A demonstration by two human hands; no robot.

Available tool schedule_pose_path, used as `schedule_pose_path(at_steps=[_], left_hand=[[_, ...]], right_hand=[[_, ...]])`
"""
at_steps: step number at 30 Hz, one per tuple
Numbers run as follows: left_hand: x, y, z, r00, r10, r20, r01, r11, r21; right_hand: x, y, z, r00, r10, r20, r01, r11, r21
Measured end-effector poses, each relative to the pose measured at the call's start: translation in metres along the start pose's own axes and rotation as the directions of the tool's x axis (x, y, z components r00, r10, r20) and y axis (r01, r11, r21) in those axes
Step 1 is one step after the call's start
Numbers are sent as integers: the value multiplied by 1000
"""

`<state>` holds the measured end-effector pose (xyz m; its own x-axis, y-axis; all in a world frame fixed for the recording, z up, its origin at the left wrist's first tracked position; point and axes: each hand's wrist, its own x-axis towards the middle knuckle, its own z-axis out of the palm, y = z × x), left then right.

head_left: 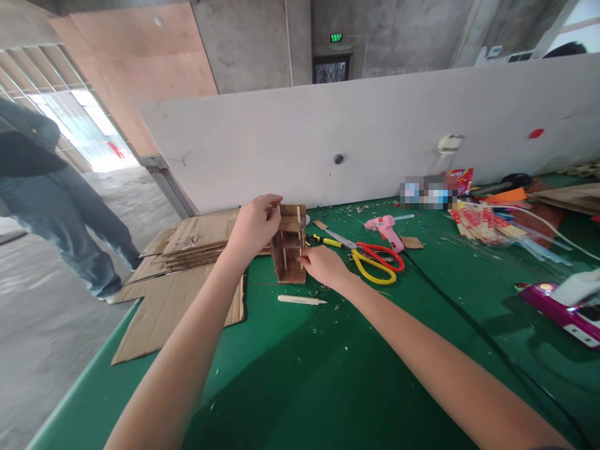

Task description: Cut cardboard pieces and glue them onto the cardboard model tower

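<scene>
A small cardboard frame (293, 277) with thin wooden sticks and a red thread stands upright on the green table (300, 375). My left hand (257, 225) grips its upper left side, with the thumb and fingers round the edge. Low on the frame's right side, my right hand (323, 264) is closed, its fingertips pinched at a wooden stick. A white pen (301, 300) lies just in front of the frame. Scissors with red and yellow handles (375, 262) and a pink glue gun (387, 230) lie to the right.
Stacked cardboard sheets (187, 294) cover the table's left part. A purple power strip (562, 309), a black cable (469, 315) and bundled sticks (487, 224) are on the right. A white board (281, 144) stands behind. A person (70, 200) stands at the far left.
</scene>
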<state>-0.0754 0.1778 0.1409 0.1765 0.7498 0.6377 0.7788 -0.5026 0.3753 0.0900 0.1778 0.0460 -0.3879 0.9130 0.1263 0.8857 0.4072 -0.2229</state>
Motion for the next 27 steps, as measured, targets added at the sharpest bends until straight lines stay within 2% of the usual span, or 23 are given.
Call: schedule_pose_path(at_steps=[4,7,27], left_hand=[[7,8,-8,997,39,63,-50,981,186],[9,11,-11,988,65,139,-96,967,235],[1,20,-11,995,-25,102,3,976,216]], right_hand=[[-1,-1,-1,1000,0,-5,0,1000,-3],[-1,-1,-3,1000,-2,-4,2,1000,-5],[-2,-2,-3,1000,-15,17,15,999,-52]])
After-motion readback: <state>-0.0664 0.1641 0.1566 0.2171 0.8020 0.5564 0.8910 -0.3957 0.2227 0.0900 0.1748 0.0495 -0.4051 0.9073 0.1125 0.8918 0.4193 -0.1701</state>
